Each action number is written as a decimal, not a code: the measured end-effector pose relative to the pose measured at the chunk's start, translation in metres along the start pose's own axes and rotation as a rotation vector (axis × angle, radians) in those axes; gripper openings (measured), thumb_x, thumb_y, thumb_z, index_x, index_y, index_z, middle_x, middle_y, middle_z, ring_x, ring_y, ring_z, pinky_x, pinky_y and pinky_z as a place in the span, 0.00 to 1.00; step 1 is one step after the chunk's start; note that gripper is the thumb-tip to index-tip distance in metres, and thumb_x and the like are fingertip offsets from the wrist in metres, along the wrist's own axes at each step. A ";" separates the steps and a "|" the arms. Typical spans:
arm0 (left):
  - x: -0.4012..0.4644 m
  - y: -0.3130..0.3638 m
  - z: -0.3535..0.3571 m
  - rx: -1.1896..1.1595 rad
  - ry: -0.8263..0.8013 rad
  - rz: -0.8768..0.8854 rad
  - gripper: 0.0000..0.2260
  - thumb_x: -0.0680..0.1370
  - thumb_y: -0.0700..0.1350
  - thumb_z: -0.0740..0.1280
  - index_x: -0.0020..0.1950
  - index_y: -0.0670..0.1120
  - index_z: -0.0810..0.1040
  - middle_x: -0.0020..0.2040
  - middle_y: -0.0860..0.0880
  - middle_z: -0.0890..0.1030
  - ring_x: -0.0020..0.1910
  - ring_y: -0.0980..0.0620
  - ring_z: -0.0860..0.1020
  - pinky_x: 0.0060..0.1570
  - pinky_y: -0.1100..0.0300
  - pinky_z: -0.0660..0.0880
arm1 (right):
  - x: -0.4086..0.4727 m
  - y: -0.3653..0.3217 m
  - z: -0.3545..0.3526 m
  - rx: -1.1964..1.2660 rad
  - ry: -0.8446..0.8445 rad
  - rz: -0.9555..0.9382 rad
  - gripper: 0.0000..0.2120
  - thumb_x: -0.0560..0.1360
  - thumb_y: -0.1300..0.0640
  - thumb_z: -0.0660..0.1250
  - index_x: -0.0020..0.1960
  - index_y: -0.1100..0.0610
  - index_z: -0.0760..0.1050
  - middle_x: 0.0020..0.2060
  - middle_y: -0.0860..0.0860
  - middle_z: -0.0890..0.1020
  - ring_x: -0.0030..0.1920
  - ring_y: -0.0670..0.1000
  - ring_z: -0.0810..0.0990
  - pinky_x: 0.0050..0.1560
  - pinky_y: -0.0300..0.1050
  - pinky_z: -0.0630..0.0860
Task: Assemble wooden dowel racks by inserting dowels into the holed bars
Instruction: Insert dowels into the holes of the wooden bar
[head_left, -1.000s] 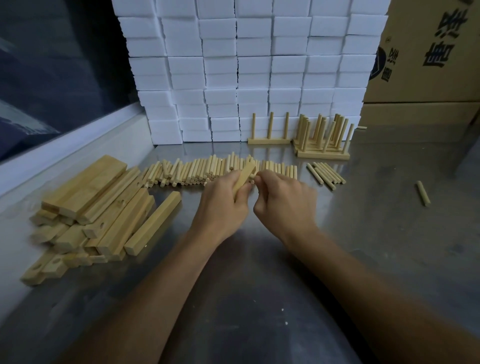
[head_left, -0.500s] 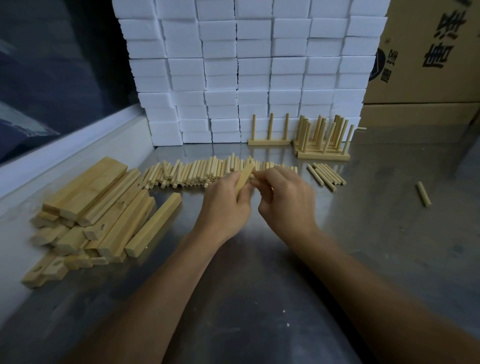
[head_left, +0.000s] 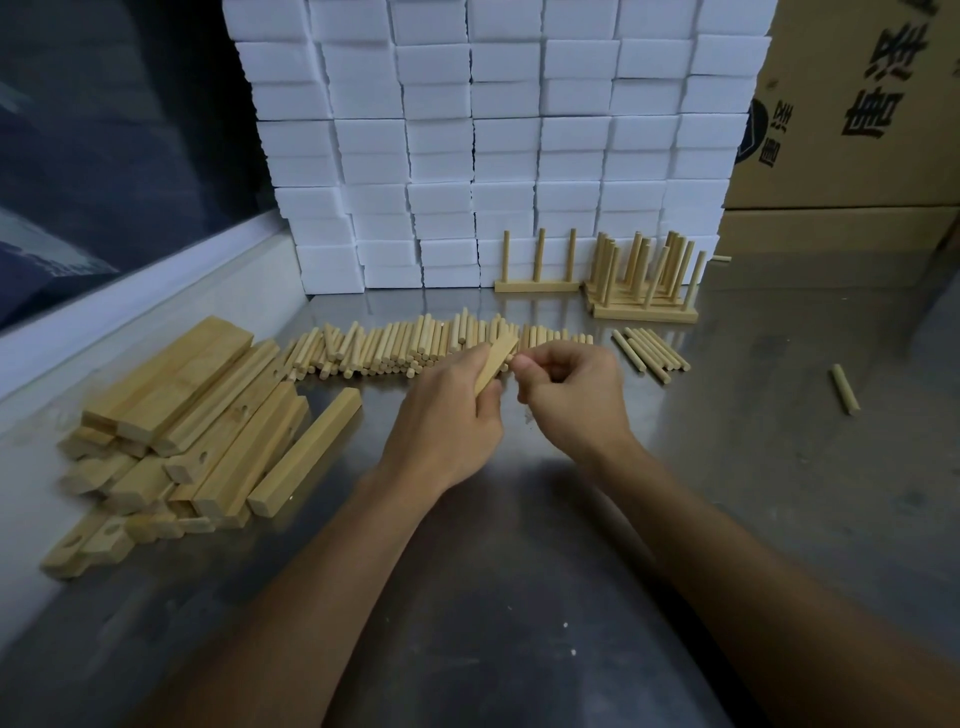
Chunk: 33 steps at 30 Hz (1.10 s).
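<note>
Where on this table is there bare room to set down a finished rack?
Bare steel lies right of the hands, between the small dowel group and the lone dowel, and along the near edge. Crowded: bar pile at left, dowel row ahead, finished racks at back.

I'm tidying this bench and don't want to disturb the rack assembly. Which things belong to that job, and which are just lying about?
Part of the job:
left hand gripping a holed bar
right hand
row of dowels
pile of bars
finished racks

Just lying about:
white foam blocks
cardboard boxes
</note>
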<state>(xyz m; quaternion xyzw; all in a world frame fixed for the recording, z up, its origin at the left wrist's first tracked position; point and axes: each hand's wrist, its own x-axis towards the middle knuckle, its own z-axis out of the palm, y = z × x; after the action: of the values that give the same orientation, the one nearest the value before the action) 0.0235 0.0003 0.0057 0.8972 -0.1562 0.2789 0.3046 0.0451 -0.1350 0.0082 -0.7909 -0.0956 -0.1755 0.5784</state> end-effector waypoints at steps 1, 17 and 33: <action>0.000 0.000 -0.001 0.014 -0.005 0.003 0.04 0.80 0.42 0.64 0.53 0.43 0.76 0.43 0.50 0.75 0.42 0.50 0.74 0.41 0.56 0.71 | 0.001 0.000 -0.002 0.062 -0.021 0.075 0.10 0.77 0.59 0.69 0.37 0.55 0.82 0.28 0.47 0.80 0.27 0.42 0.75 0.28 0.36 0.73; 0.000 0.004 0.001 0.009 -0.030 -0.031 0.03 0.81 0.43 0.63 0.50 0.44 0.74 0.40 0.50 0.75 0.38 0.50 0.73 0.38 0.54 0.72 | 0.007 0.004 -0.009 -0.075 -0.131 -0.078 0.13 0.79 0.58 0.66 0.39 0.62 0.84 0.24 0.47 0.76 0.23 0.43 0.69 0.25 0.41 0.67; -0.001 0.004 0.006 -0.006 -0.053 -0.036 0.03 0.81 0.42 0.64 0.48 0.45 0.74 0.40 0.50 0.75 0.37 0.51 0.74 0.36 0.56 0.70 | 0.010 0.003 -0.008 -0.139 -0.118 0.054 0.15 0.78 0.56 0.66 0.37 0.62 0.83 0.31 0.59 0.82 0.26 0.47 0.72 0.29 0.43 0.74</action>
<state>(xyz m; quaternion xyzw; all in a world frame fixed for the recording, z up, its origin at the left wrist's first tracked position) 0.0237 -0.0060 0.0033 0.9061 -0.1488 0.2490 0.3078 0.0544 -0.1438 0.0115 -0.8403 -0.0957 -0.1194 0.5200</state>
